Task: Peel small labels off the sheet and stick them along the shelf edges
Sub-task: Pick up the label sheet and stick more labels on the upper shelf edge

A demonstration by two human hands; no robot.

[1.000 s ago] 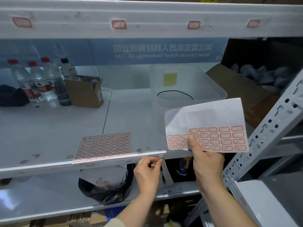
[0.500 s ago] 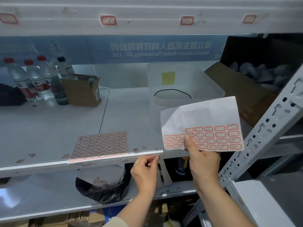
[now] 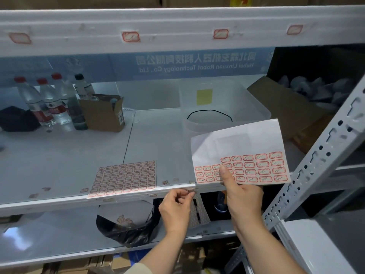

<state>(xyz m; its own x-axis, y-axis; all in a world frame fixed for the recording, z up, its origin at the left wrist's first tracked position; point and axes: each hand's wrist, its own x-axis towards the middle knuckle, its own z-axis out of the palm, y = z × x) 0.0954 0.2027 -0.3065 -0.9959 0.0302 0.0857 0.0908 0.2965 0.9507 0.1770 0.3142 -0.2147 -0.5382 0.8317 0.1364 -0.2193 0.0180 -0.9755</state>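
Your right hand (image 3: pixel 244 196) grips the part-used label sheet (image 3: pixel 237 153) above the middle shelf edge (image 3: pixel 138 193), thumb pinning its lower rows. Your left hand (image 3: pixel 174 209) has its fingers (image 3: pixel 190 193) pinched at that edge, apparently on one small label; too small to confirm. A full sheet (image 3: pixel 124 177) lies on the shelf. Risk: the label folding onto itself or going on crooked if pressed one-sided.

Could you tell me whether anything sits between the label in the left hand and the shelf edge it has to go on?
Nothing visible does. The left hand pinches a small label right at the front edge of the middle shelf, just under the lip. The right hand holds the label sheet off to the side, clear of that spot.
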